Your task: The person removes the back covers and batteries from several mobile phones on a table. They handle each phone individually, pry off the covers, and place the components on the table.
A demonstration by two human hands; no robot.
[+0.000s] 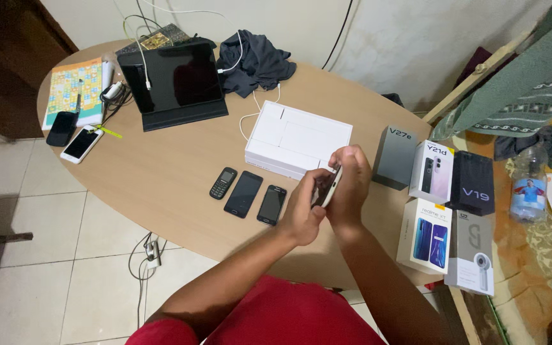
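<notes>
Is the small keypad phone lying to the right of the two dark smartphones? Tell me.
No, the keypad phone lies left of both smartphones.

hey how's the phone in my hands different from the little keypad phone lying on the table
The held phone is gripped by both the left hand and right hand, tilted above the table; the keypad phone lies flat, untouched. The held phone has a pale edge; the keypad phone is black, with buttons. Both are handsets.

An oval wooden table (161, 172) stands on a pale tiled floor (27, 255) against a whitish wall (391, 38), with a dark wooden door (1, 57) at left.
</notes>
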